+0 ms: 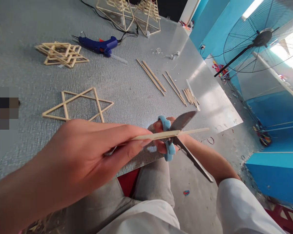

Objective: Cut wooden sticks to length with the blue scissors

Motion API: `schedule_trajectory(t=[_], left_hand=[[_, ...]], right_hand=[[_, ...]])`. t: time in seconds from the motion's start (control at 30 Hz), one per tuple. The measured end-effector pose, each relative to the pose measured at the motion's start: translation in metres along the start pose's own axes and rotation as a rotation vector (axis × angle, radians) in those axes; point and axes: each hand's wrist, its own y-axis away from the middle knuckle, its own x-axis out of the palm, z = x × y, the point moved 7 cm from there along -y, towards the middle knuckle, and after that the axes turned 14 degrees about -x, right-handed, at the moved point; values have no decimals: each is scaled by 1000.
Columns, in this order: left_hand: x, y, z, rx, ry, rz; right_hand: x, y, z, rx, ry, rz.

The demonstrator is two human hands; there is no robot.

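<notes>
In the middle of the frame, the left hand (88, 151) pinches a thin wooden stick (164, 134); the right hand (158, 126) grips blue-handled scissors (184, 121), blades spread around the stick.

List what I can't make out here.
All in the head view:
Held stick: inner end hidden in the left hand.
Star: lower edge partly behind the left hand.
Right hand: partly hidden behind scissors.
Frames: tops cut off by the upper edge.
</notes>
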Motion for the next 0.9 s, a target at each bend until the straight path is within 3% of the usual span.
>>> schedule_trajectory(t=[0.07,0.17,0.33,0.53,0.7,0.9], left_hand=[[0,0,2,-36,85,8],[-1,5,2,28,106,-36],[2,12,-2,200,-56,-92],[2,22,-11,369,-198,-80],[3,36,-7,351,-265,-82],[4,36,6,277,-225,-93]], right_hand=[[-4,-3,7,-28,25,-41],[-4,-5,15,30,60,-15],[3,-5,16,99,64,39],[9,-6,15,-3,97,30],[10,-7,17,-9,191,161],[10,1,5,-82,64,-1]])
